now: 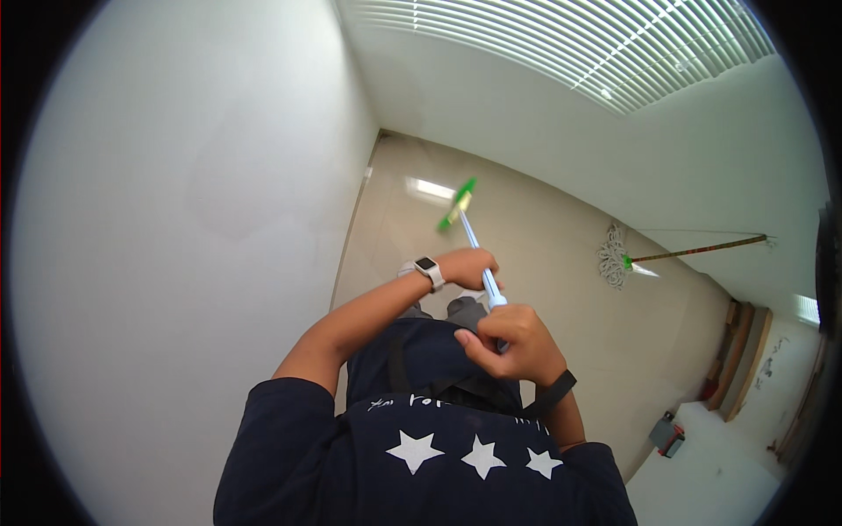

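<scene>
A long-handled flat mop reaches out ahead of me, its light blue handle [472,232] running from my hands to a green head [458,204] with a pale yellow middle. The head rests on the floor, tilted across the handle and slightly blurred. My left hand [471,267], with a white-strapped watch at the wrist, is wrapped round the handle partway down. Nearer my body, my right hand [517,340] closes over the handle's top end, thumb pointing left. A black band circles my right wrist.
White walls [219,175] flank the beige tiled floor [561,289] on the left and ahead. A string mop [612,257] with a wooden handle leans at the right wall. Wooden boards [745,359], a white surface [702,465] and a grey-red object [667,435] are at lower right.
</scene>
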A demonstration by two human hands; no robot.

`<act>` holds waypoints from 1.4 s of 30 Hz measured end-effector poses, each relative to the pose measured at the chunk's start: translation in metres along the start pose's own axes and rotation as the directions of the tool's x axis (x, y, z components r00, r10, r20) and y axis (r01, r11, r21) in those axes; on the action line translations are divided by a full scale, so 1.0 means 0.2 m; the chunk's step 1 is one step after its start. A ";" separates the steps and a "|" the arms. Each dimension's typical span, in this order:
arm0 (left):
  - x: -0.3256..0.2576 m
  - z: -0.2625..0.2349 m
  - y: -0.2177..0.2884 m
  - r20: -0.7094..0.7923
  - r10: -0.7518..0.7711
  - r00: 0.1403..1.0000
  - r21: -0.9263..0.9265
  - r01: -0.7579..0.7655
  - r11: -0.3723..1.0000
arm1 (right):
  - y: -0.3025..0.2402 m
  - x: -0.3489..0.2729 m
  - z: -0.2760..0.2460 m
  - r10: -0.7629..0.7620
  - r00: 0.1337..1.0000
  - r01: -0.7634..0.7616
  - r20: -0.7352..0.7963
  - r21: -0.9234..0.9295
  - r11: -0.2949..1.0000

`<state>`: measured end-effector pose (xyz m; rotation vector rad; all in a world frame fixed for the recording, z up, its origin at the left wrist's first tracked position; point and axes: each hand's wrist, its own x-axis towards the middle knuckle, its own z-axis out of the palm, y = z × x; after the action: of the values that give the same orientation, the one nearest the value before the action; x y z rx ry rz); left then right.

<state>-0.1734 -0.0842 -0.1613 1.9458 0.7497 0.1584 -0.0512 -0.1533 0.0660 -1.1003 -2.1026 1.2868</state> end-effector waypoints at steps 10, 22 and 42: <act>0.56 0.46 0.36 -0.041 0.172 0.984 -0.400 -0.174 0.900 | 0.24 -0.31 -0.26 0.179 0.899 -0.193 -0.400 0.005 0.981; 1.24 0.52 0.05 -0.061 0.161 0.985 -0.225 -0.171 0.959 | 0.81 -0.40 -0.49 0.365 0.677 -0.408 -0.640 0.087 0.909; 0.65 -0.40 -0.13 -0.148 -0.068 0.987 -0.039 0.063 0.997 | 0.43 0.38 -0.50 0.229 0.799 -0.196 -0.555 0.120 0.973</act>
<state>-0.1150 0.0586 -0.1709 1.8889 0.9023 0.2774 0.0081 -0.0177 0.0349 -1.5081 -1.5185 0.9374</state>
